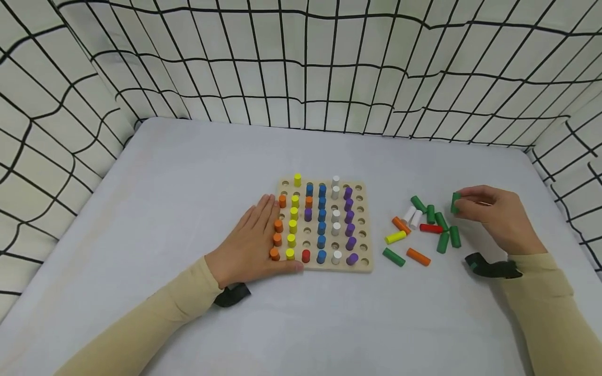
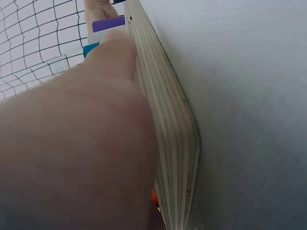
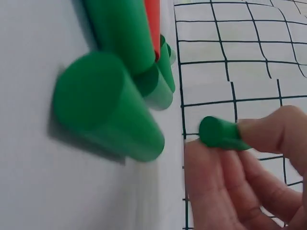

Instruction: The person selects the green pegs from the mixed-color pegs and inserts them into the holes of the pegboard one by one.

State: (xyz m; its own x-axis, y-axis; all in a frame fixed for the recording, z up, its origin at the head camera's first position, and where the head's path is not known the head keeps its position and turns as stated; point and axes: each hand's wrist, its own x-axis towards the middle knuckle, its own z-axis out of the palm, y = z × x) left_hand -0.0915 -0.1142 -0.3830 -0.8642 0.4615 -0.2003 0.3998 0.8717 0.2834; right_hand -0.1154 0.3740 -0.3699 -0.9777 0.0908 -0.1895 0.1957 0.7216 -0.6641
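Green peg [image 1: 455, 202] pinched between thumb and fingers of my right hand [image 1: 498, 216], beside loose pegs [image 1: 430, 228]. My left hand [image 1: 249, 243] straight-fingered, thumb spread, touching near-left corner of wooden pegboard [image 1: 357, 268] on white table [image 1: 282, 334].

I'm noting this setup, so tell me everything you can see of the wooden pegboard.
The wooden pegboard is pale and squarish, with a rounded corner and striped, plywood-like edges. It lies flat on the white table. Its round holes run in columns; many hold pegs in orange, yellow, blue, purple, white and red, while the head view's rightmost column is bare. The left hand rests against its left side and near-left corner.
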